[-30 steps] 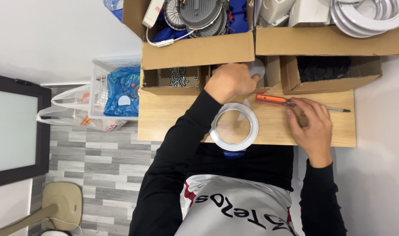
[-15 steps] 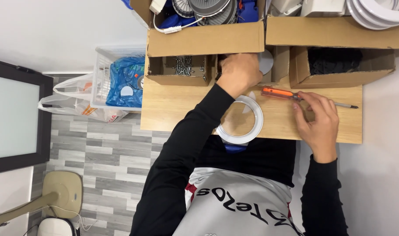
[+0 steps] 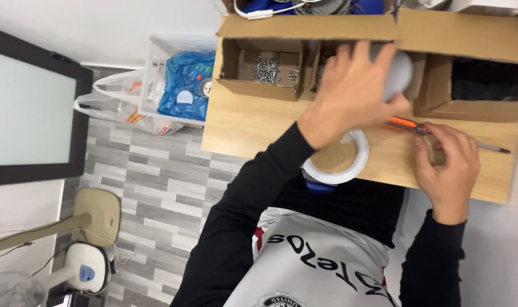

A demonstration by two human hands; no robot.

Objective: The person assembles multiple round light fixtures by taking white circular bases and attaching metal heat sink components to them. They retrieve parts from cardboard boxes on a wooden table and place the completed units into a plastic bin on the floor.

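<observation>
1. Nearest to me, low in the frame, I see my own torso in a printed shirt (image 3: pixel 321 261) with black sleeves (image 3: pixel 242 216) running up to both hands
2. My right hand (image 3: pixel 449 167), centre right, rests curled on the wooden table (image 3: pixel 242 128) over the middle of an orange-handled screwdriver (image 3: pixel 404 123); the fingers look narrow, but I cannot tell whether they truly grip it
3. The screwdriver's long axis runs left to right across the frame, handle toward the centre, metal tip poking out past the right hand toward the right edge
4. A white ring fixture (image 3: pixel 344 170) lies flat on the table just below my left wrist, between the two arms
5. My left hand (image 3: pixel 350 91) reaches higher, fingers spread wide around a grey rounded part (image 3: pixel 398 74) at the mouth of a cardboard box (image 3: pixel 350 31); it is the nearer hand to that part
6. Further left, an open box compartment holds loose screws (image 3: pixel 267 68)
7. Beyond the table's left edge, a clear bin with a blue bag (image 3: pixel 182 82) stands on the grey floor (image 3: pixel 151 187)
</observation>
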